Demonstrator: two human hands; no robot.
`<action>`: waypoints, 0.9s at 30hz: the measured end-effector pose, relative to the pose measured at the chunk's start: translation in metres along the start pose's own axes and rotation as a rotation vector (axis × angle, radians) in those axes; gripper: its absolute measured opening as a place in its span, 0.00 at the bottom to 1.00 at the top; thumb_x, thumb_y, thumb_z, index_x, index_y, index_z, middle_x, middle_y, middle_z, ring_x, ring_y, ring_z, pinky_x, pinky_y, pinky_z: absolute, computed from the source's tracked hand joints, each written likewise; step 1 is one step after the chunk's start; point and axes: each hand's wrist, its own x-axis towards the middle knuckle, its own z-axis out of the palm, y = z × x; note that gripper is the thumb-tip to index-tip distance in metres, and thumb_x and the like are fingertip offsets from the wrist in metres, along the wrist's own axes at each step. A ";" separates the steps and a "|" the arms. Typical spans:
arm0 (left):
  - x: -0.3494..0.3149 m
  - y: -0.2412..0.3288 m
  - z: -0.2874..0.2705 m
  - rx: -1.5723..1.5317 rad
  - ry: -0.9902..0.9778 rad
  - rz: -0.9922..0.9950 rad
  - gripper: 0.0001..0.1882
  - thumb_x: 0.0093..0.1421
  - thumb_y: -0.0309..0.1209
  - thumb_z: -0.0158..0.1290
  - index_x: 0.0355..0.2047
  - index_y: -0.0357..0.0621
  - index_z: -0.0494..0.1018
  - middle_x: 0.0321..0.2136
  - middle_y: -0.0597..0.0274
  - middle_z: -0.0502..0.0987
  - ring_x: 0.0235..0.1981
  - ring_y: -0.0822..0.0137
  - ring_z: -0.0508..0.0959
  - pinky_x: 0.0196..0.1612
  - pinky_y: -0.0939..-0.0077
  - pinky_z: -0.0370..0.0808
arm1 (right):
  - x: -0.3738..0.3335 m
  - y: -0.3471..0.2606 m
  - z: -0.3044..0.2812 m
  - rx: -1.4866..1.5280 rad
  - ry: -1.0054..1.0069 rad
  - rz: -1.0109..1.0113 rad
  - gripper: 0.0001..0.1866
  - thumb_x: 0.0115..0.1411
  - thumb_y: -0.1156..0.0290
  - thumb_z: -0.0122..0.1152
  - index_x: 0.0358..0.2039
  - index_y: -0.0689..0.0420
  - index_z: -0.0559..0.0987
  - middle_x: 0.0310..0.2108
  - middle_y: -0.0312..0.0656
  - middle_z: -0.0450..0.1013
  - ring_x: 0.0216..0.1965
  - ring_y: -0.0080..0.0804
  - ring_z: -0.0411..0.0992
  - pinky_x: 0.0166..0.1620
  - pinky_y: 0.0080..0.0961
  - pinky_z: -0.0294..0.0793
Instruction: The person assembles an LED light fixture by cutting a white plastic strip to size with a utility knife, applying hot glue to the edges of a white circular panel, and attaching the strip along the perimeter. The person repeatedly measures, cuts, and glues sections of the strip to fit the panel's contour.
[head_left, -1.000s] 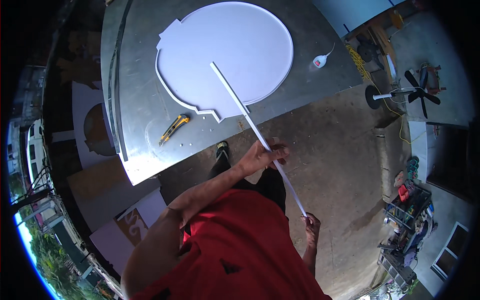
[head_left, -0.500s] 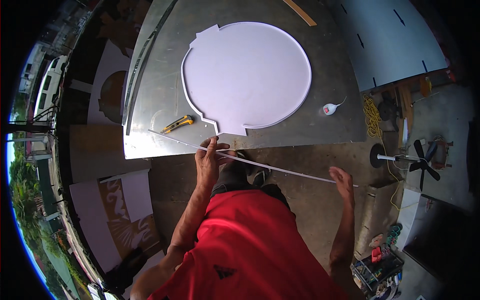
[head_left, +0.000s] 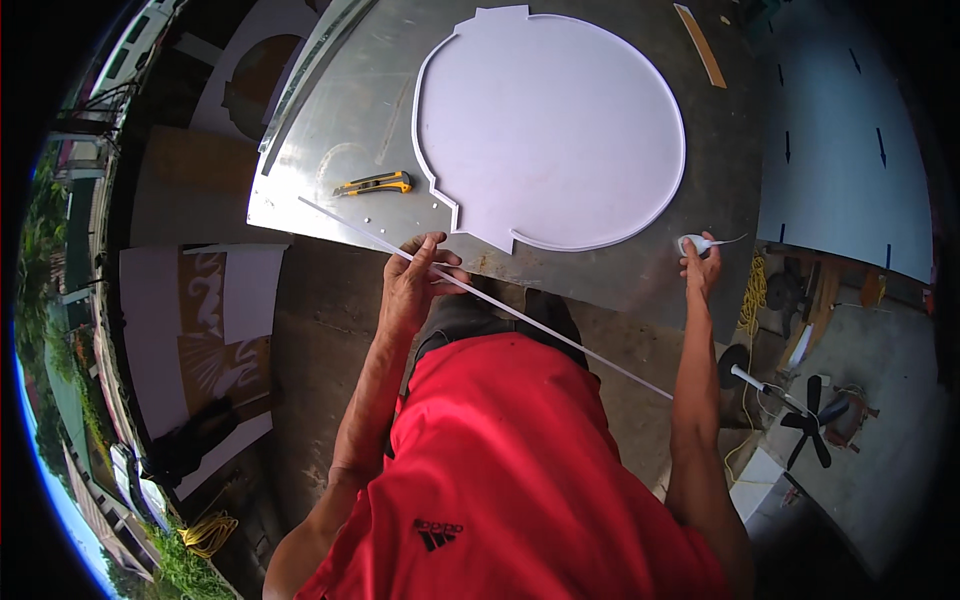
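A long, thin white strip [head_left: 560, 331] slants across in front of me, pinched in my left hand [head_left: 413, 285] near the table's front edge. Its far-left end reaches over the tabletop, and the other end hangs by my right forearm. My right hand [head_left: 702, 268] has its fingers around a small white squeeze bottle [head_left: 692, 244] with a thin, long nozzle pointing right. Between the hands, farther back, a large white rounded panel [head_left: 550, 130] lies flat, with a raised narrow rim along much of its outline and stepped tabs at top and bottom.
A yellow-and-black utility knife [head_left: 374, 184] lies on the metal table [head_left: 330, 150], with small white scraps nearby. A brown strip [head_left: 702, 48] is at the back right. A pale blue sheet [head_left: 840, 150] stands beyond the right edge. Below it are a yellow cord [head_left: 752, 295] and a black-bladed fan [head_left: 808, 422].
My right hand has left the strip's right end, moved up to the table and closed on the squeeze bottle. My left hand keeps its hold. The whole view has shifted and turned.
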 end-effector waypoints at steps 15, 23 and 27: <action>-0.029 -0.102 0.076 -0.171 0.185 0.056 0.21 0.72 0.41 0.51 0.53 0.33 0.69 0.33 0.52 0.80 0.32 0.60 0.84 0.33 0.68 0.86 | 0.140 -0.009 0.032 -0.107 -0.090 -0.357 0.20 0.60 0.59 0.71 0.48 0.57 0.79 0.28 0.38 0.78 0.19 0.23 0.74 0.22 0.22 0.75; 0.000 -0.131 0.115 -0.142 0.070 -0.093 0.23 0.72 0.43 0.51 0.52 0.33 0.69 0.34 0.52 0.78 0.33 0.60 0.84 0.34 0.67 0.85 | 0.140 0.002 0.017 0.028 -0.098 -0.487 0.24 0.61 0.57 0.70 0.48 0.63 0.77 0.31 0.41 0.79 0.25 0.23 0.76 0.23 0.21 0.76; 0.009 -0.146 0.123 -0.114 0.068 -0.102 0.23 0.72 0.43 0.50 0.52 0.33 0.69 0.33 0.54 0.78 0.32 0.61 0.84 0.34 0.67 0.86 | 0.088 -0.005 0.000 -0.090 -0.229 -0.425 0.19 0.66 0.60 0.64 0.46 0.65 0.77 0.31 0.39 0.77 0.27 0.23 0.75 0.25 0.21 0.74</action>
